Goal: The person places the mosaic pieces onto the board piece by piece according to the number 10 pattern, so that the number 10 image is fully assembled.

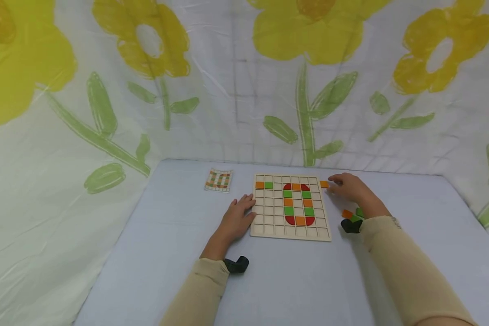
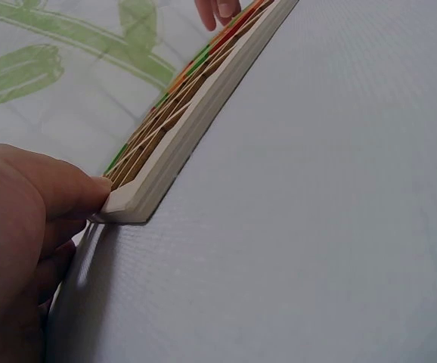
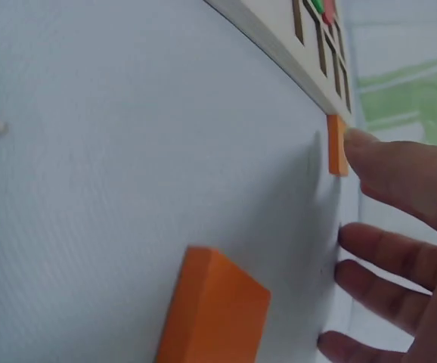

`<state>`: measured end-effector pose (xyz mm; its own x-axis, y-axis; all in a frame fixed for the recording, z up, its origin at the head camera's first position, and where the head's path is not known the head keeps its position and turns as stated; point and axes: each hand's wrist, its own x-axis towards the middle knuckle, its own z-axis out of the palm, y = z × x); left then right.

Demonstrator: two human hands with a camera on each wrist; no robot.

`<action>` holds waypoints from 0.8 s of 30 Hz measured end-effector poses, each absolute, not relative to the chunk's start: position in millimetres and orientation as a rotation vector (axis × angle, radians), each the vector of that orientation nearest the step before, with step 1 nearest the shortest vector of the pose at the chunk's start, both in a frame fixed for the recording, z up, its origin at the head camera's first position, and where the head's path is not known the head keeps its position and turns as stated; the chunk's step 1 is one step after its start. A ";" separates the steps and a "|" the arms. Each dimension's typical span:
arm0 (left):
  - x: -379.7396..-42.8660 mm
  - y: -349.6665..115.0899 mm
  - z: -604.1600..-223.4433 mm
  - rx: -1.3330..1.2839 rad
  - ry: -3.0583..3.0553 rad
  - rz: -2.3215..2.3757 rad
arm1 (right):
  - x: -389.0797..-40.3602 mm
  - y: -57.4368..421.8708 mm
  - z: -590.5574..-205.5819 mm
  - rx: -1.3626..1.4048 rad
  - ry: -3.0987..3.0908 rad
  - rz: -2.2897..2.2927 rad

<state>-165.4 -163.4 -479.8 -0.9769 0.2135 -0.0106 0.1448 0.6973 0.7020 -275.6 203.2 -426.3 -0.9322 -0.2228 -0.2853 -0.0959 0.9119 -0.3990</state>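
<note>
A square board of pale wood, ruled into a grid of recessed cells [image 1: 269, 219], lay flat on the white cloth-covered counter [image 1: 293, 285]. In it, red tiles with rounded corners [image 1: 290, 220] and square orange and green tiles formed an upright closed ring right of the middle. A flat orange square tile [image 1: 260, 185] and a flat green square tile [image 1: 269, 185] sat side by side near the far left corner.

The left hand [image 1: 237, 218] rested against the board's left edge, its fingers loosely extended and spread, the thumb touching the rim near the close corner. The right hand [image 1: 350, 187] was beyond the right edge with its thumb and fingers apart, the thumb tip at a small orange tile [image 1: 324, 184] that lay just beside the board's far right part; whether the thumb pressed on it could not be told.

Nearer the right wrist, a loose orange tile [image 1: 347, 214] lay among loose green tiles [image 1: 356, 218], partly behind a black wrist-worn device [image 1: 352, 226]. A small printed card with a coloured grid [image 1: 218, 180] lay left of the board. Beyond rose a white sheet painted with yellow flowers [image 1: 212, 113].
</note>
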 end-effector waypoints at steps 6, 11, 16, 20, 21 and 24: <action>-165.4 -164.0 -480.0 0.293 2.800 1.157 | -280.2 194.5 -436.5 -0.265 2.798 -0.386; -165.7 -164.7 -477.1 0.308 2.806 1.156 | -277.9 189.8 -435.2 -0.216 2.832 -0.421; -165.5 -165.0 -476.0 0.322 2.805 1.166 | -277.0 191.3 -435.4 -0.209 2.850 -0.443; -164.7 -164.6 -476.9 0.331 2.790 1.166 | -277.4 193.3 -437.5 -0.196 2.835 -0.475; -164.4 -164.5 -476.8 0.330 2.789 1.166 | -277.6 192.2 -437.2 -0.199 2.834 -0.499; -163.7 -164.6 -476.5 0.326 2.800 1.169 | -276.7 182.6 -433.1 -0.229 2.839 -0.573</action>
